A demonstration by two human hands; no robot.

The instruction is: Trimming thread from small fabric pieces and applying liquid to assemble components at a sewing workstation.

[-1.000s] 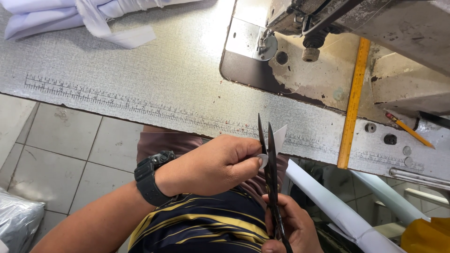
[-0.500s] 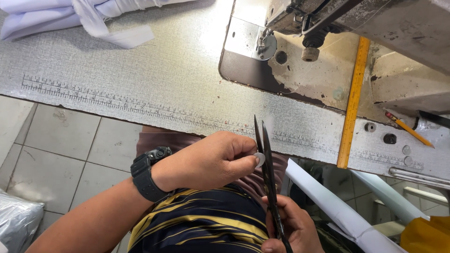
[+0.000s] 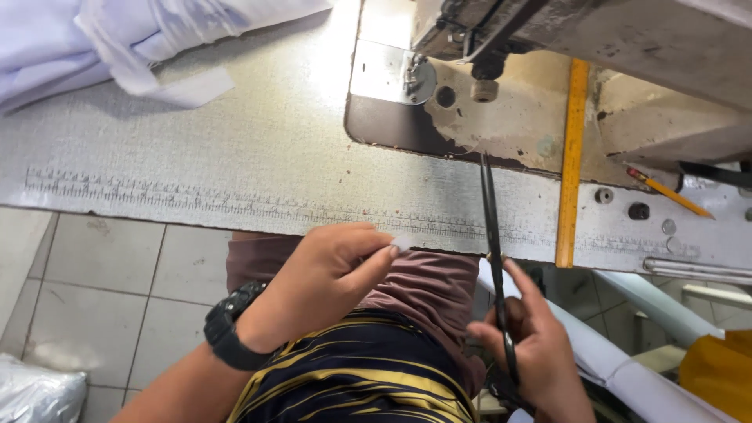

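Meanwhile, right hand (image 3: 540,356) holds black scissors (image 3: 492,235) — left hand (image 3: 329,274) pinches white scrap (image 3: 402,243).

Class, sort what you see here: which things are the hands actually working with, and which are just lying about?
In use:
left hand
small white scrap
right hand
black scissors

Lying about:
yellow ruler
pencil
white cloth
sewing machine
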